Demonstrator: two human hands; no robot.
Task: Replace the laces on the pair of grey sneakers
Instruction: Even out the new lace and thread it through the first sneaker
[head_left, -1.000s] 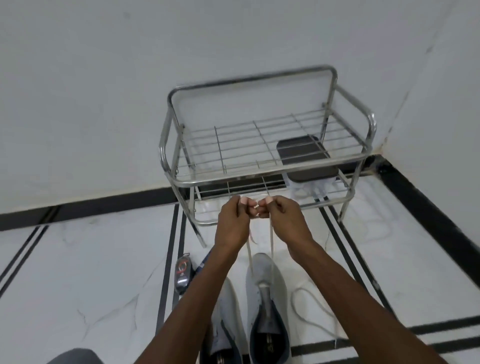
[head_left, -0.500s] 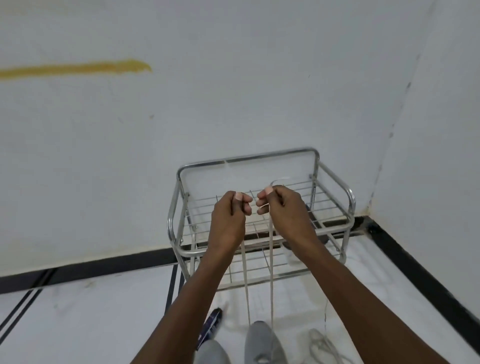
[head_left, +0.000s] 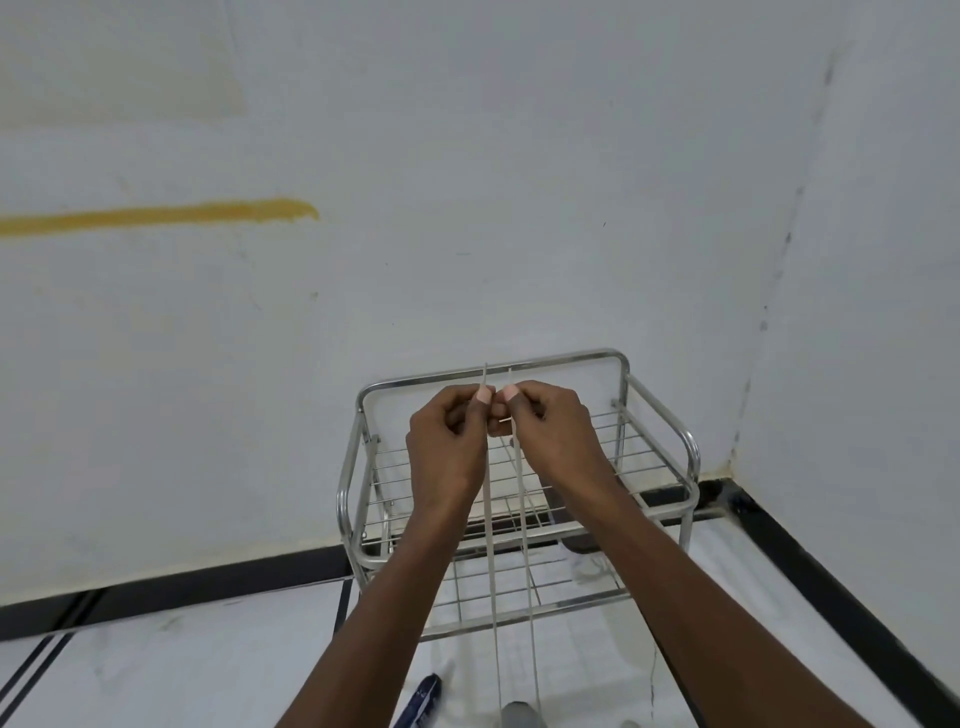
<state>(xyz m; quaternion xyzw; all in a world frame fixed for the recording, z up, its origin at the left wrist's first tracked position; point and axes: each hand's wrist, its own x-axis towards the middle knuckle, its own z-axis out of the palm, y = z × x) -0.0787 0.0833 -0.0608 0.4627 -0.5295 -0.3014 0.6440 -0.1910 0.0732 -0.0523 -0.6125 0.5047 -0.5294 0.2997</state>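
Pale lace (head_left: 493, 545), two taut strands, pinched by left hand (head_left: 448, 440) and right hand (head_left: 551, 435), ends poking above fingertips. Strands drawn below to grey sneaker (head_left: 521, 716). Steel rack (head_left: 693, 457) behind fingers, against wall.

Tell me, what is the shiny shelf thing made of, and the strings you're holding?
The rack looks like metal, likely chromed or stainless steel: its tubes and thin wires are silvery and shine with bright glints. The lace looks like flat woven fabric, pale cream and matte, perhaps cotton or polyester. The left hand and right hand each pinch one end, and both strands run straight down to the grey sneaker.
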